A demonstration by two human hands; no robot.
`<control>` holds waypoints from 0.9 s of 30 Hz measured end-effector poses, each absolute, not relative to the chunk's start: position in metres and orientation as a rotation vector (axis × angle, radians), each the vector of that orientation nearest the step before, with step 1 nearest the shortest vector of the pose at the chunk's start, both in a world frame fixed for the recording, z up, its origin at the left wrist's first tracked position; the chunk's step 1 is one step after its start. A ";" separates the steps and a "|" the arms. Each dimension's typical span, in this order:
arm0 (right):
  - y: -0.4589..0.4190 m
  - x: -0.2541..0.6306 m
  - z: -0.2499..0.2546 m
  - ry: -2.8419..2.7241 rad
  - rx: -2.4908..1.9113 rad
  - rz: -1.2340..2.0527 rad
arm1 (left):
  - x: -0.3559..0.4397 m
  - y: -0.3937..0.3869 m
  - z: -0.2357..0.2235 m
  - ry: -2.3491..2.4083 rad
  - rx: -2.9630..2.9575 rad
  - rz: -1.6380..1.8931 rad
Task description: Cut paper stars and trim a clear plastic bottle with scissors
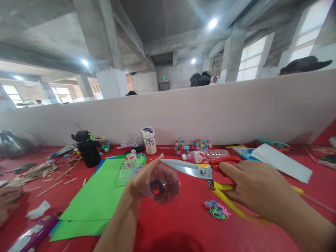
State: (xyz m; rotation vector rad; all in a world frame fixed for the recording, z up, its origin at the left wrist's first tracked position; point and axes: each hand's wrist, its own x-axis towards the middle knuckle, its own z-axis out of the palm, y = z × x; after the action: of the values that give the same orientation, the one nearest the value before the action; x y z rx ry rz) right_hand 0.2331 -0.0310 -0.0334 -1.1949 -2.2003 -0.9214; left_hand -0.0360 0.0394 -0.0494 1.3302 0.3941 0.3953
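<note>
My left hand (pixel 144 175) is closed around a clear plastic bottle piece (pixel 170 187), its round neck opening turned toward me. Its fingers are partly hidden behind the plastic. In my right hand (pixel 257 182) are large scissors (pixel 189 168) with one red and one yellow handle. The handles are spread apart, and the blades point left over the upper rim of the plastic, near my left thumb. Whether they touch it, I cannot tell. Below the scissors, a small pile of coloured foam stars (pixel 216 210) lies on the red table (pixel 181 231).
Green paper sheets (pixel 89 199) lie at left under a clear bottle (pixel 127 166). Behind stand a black flask (pixel 88 150) and a white cup (pixel 149 141). Another bottle (pixel 207 155) lies near star-filled plastic pieces (pixel 181 147). A white partition (pixel 168 112) closes the back. Another person's hand (pixel 9 201) is far left.
</note>
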 end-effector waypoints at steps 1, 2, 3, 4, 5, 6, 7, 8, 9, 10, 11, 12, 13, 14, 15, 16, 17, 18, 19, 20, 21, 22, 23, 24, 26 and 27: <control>-0.032 0.232 -0.033 -2.202 -1.183 -0.937 | -0.035 0.039 -0.050 0.392 1.334 0.357; -0.032 0.231 -0.032 -2.204 -1.166 -0.957 | -0.034 0.039 -0.050 0.389 1.330 0.335; -0.033 0.230 -0.031 -2.206 -1.151 -0.974 | -0.033 0.039 -0.051 0.385 1.316 0.342; -0.034 0.229 -0.030 -2.204 -1.146 -0.979 | -0.032 0.039 -0.052 0.376 1.295 0.370; -0.034 0.228 -0.029 -2.203 -1.149 -0.976 | -0.031 0.038 -0.053 0.362 1.267 0.405; -0.034 0.228 -0.029 -2.202 -1.161 -0.967 | -0.029 0.038 -0.054 0.342 1.237 0.434; -0.034 0.227 -0.028 -2.198 -1.187 -0.943 | -0.028 0.038 -0.055 0.315 1.206 0.456; -0.034 0.226 -0.028 -2.181 -1.245 -0.885 | -0.027 0.038 -0.055 0.275 1.175 0.470; -0.033 0.226 -0.028 -2.151 -1.324 -0.803 | -0.026 0.038 -0.056 0.228 1.146 0.485; -0.032 0.225 -0.027 -2.110 -1.408 -0.710 | -0.025 0.038 -0.055 0.179 1.119 0.505; -0.031 0.224 -0.026 -2.066 -1.485 -0.626 | -0.024 0.037 -0.055 0.138 1.095 0.544; -0.031 0.223 -0.025 -2.025 -1.546 -0.540 | -0.024 0.036 -0.054 0.108 1.075 0.594; -0.030 0.222 -0.023 -1.987 -1.588 -0.450 | -0.023 0.035 -0.053 0.090 1.065 0.644; -0.029 0.221 -0.021 -1.953 -1.609 -0.352 | -0.023 0.033 -0.051 0.089 1.060 0.691; -0.029 0.220 -0.020 -1.912 -1.612 -0.236 | -0.022 0.031 -0.049 0.102 1.056 0.737; -0.029 0.218 -0.019 -1.845 -1.598 -0.069 | -0.021 0.029 -0.048 0.117 1.053 0.784; -0.029 0.216 -0.019 -1.761 -1.565 0.122 | -0.020 0.027 -0.046 0.133 1.048 0.831; -0.029 0.213 -0.020 -1.676 -1.515 0.301 | -0.018 0.026 -0.045 0.148 1.046 0.867; -0.030 0.209 -0.022 -1.605 -1.459 0.449 | -0.016 0.024 -0.045 0.163 1.044 0.903; -0.031 0.205 -0.023 -1.546 -1.402 0.576 | -0.013 0.023 -0.045 0.181 1.040 0.932; -0.033 0.201 -0.025 -1.521 -1.367 0.654 | -0.010 0.022 -0.045 0.193 1.035 0.954; -0.035 0.197 -0.026 -1.501 -1.341 0.714 | -0.006 0.021 -0.045 0.208 1.027 0.971; -0.038 0.192 -0.027 -1.471 -1.322 0.758 | -0.002 0.020 -0.046 0.224 1.014 0.984; -0.040 0.189 -0.027 -1.450 -1.301 0.796 | 0.002 0.019 -0.046 0.244 0.998 0.995; -0.045 0.184 -0.025 -1.417 -1.266 0.835 | 0.010 0.016 -0.045 0.287 0.968 1.014; -0.046 0.182 -0.023 -1.409 -1.252 0.845 | 0.014 0.014 -0.044 0.306 0.962 1.019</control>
State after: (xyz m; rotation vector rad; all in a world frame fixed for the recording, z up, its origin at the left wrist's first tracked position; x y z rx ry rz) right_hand 0.1822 -0.0462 -0.0232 -1.2515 -1.4094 0.8448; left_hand 0.0138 0.0139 -0.0445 0.9616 0.3057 1.0190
